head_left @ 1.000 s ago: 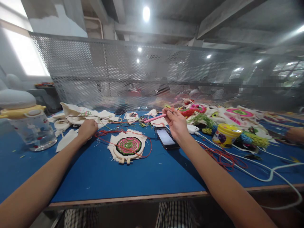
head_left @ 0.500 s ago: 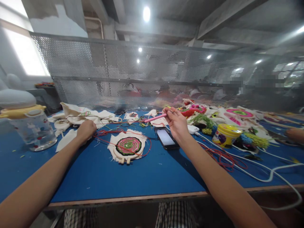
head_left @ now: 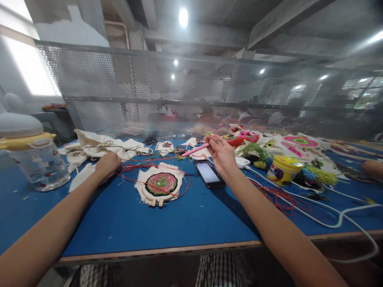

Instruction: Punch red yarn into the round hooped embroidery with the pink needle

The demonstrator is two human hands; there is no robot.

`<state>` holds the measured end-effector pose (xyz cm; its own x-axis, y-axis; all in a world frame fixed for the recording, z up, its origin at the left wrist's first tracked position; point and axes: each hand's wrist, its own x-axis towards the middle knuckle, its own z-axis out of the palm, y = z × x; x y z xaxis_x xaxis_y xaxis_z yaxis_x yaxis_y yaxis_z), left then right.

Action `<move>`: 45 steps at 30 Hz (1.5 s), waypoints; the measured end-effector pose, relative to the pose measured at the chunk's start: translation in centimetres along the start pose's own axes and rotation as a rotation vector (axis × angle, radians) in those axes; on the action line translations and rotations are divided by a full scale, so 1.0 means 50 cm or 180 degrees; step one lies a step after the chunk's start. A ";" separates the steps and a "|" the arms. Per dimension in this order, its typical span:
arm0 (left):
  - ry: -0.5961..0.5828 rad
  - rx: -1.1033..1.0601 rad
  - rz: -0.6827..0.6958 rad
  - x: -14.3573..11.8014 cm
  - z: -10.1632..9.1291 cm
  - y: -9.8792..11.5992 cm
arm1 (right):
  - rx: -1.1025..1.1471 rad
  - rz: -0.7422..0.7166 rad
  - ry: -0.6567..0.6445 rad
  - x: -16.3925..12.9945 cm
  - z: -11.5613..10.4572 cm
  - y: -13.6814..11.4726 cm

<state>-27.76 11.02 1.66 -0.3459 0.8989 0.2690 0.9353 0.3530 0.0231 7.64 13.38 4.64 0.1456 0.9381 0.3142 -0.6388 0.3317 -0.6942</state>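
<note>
A pink pen-like punch needle (head_left: pixel 196 150) is pinched in my right hand (head_left: pixel 222 154), its tip pointing left over the table. Red yarn (head_left: pixel 140 165) stretches across the blue table beside my left hand (head_left: pixel 108 164), whose fingers are closed on it at the left; the fingertips are partly hidden. Between my hands lies a wooden embroidery hoop (head_left: pixel 161 197) with frayed white cloth. A round design (head_left: pixel 161 183) of pink, green and black loops fills its middle, and a strand of red yarn crosses it. Just under my right hand rests a phone (head_left: pixel 208 174) with its screen lit.
On the left stands a clear water bottle (head_left: pixel 38 167) with a yellow collar. A yellow tub (head_left: pixel 284 169), white cable (head_left: pixel 317 221) and piled cloth pieces (head_left: pixel 299 147) occupy the right. A perforated metal screen (head_left: pixel 167 91) backs the table. Another person's hand (head_left: pixel 372 166) shows at far right.
</note>
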 end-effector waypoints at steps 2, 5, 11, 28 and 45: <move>0.0082 -0.0021 0.0091 -0.005 -0.005 0.010 | -0.0042 0.0054 -0.0164 -0.003 0.002 0.000; 0.0418 -0.0002 0.0226 -0.017 -0.015 0.035 | -0.0131 0.0180 -0.0529 -0.013 0.007 0.000; 0.0803 -0.0800 0.1124 -0.055 -0.020 0.115 | -0.0261 0.0317 -0.1061 -0.037 0.019 0.002; -0.0016 -0.3127 0.2052 -0.166 -0.019 0.239 | -0.0031 -0.0091 -0.0054 -0.012 0.015 -0.014; 0.0196 -0.2617 0.1765 -0.155 -0.034 0.216 | -0.1139 0.0593 -0.0682 -0.016 0.007 -0.006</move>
<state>-14.86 7.45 1.46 0.1386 0.8591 0.4928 0.7322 -0.4239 0.5330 7.45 12.52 4.81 -0.1306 0.9558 0.2634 -0.3326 0.2080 -0.9199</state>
